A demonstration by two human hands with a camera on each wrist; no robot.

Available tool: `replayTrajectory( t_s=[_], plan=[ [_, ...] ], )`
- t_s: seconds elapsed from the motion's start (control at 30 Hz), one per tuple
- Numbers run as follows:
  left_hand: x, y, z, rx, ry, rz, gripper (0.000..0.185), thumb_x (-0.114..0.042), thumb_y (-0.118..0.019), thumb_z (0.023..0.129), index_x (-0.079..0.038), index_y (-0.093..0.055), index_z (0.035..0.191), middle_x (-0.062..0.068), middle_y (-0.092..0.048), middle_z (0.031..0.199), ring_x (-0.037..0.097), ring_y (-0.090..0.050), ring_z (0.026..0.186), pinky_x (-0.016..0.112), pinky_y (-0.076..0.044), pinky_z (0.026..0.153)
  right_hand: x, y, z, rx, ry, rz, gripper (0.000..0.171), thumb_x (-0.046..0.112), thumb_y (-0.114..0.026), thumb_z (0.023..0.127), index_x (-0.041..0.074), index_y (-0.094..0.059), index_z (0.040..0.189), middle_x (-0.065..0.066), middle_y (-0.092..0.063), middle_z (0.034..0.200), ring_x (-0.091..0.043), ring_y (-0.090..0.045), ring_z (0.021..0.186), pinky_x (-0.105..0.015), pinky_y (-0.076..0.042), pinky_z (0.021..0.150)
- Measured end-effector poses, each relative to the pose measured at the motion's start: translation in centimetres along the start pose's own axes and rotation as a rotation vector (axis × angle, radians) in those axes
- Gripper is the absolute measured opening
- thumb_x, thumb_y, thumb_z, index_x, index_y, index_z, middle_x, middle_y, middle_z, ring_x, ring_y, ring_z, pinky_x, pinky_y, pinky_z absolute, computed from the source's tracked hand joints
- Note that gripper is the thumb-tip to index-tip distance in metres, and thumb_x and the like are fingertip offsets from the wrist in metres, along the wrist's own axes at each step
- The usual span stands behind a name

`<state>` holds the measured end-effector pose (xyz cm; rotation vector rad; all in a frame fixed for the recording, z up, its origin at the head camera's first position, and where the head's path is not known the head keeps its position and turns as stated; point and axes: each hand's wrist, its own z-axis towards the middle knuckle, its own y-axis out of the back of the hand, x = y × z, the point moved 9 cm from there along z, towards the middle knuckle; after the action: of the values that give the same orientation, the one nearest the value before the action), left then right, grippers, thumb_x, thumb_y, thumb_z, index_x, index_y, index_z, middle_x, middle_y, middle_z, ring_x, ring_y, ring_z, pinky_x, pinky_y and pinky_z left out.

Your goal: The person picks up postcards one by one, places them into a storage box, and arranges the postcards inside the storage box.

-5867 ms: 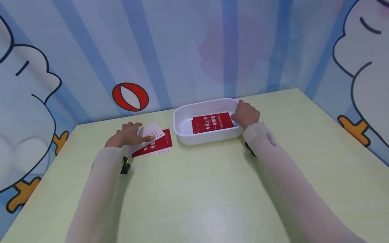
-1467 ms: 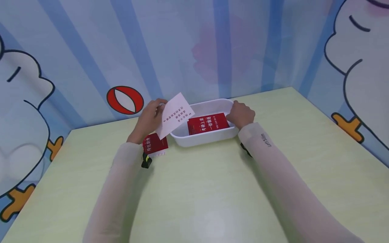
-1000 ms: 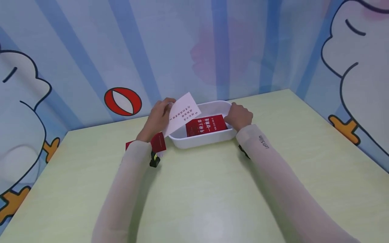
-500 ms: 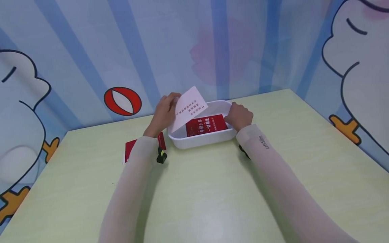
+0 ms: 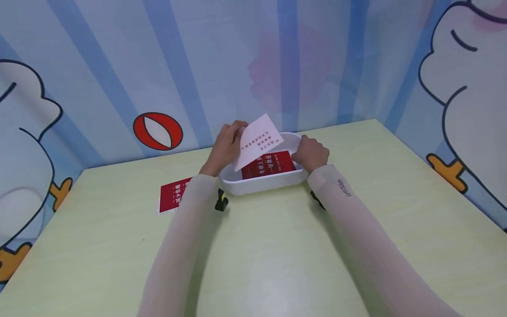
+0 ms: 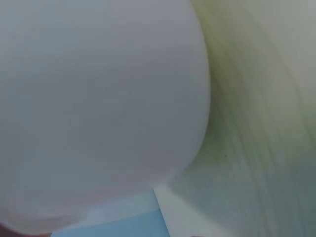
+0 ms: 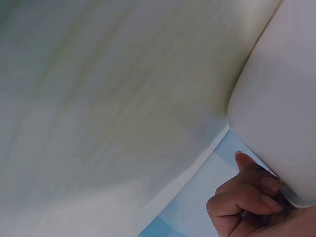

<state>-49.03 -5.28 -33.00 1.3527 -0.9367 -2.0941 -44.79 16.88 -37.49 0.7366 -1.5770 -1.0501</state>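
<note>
A white card [image 5: 259, 141] with lines of printed characters is pinched in my left hand [image 5: 226, 147], tilted above the left part of a white tray [image 5: 265, 185]. Inside that tray lies a red card [image 5: 273, 164] with white characters, partly covered by the raised one. My right hand [image 5: 312, 152] grips the tray's right end. Its curled fingers [image 7: 242, 200] show at the rim in the right wrist view, while the tray's smooth wall [image 6: 98, 123] fills much of the left wrist view.
Left of the tray, another red card [image 5: 169, 196] lies over a white-edged sheet on the pale table [image 5: 269, 255], partly hidden behind my left sleeve [image 5: 180, 246]. A patterned blue backdrop [image 5: 222, 57] rises directly behind the table's back edge.
My left hand has lifted the white card from the pile on the table and carried it right, over the tray. More of the remaining red card shows again. The right hand stays on the tray.
</note>
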Motion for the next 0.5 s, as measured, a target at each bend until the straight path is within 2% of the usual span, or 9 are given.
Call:
replayTrajectory(
  t_s=[0.33, 0.5],
  plan=[
    [-0.7, -1.1, -0.1, 0.023, -0.022, 0.018, 0.038, -0.030, -0.031, 0.109, -0.022, -0.052, 0.139, 0.010, -0.053, 0.110, 0.023, -0.047, 0.092, 0.036, -0.044, 0.079, -0.1, 0.2, 0.1, -0.005, -0.007, -0.028, 0.052, 0.024, -0.067, 0.090, 0.003, -0.051, 0.135, -0.018, -0.064, 0.131, -0.035, -0.065, 0.114, -0.053, -0.052, 0.098],
    [-0.7, -1.4, -0.2, 0.035, -0.009, 0.028, 0.036, -0.031, -0.033, 0.109, -0.023, -0.052, 0.138, 0.010, -0.052, 0.114, 0.023, -0.049, 0.095, 0.037, -0.044, 0.082, -0.1, 0.2, 0.4, -0.015, -0.001, -0.037, 0.053, 0.026, -0.067, 0.090, 0.003, -0.051, 0.135, -0.019, -0.064, 0.130, -0.036, -0.065, 0.114, -0.054, -0.052, 0.098]
  ],
)
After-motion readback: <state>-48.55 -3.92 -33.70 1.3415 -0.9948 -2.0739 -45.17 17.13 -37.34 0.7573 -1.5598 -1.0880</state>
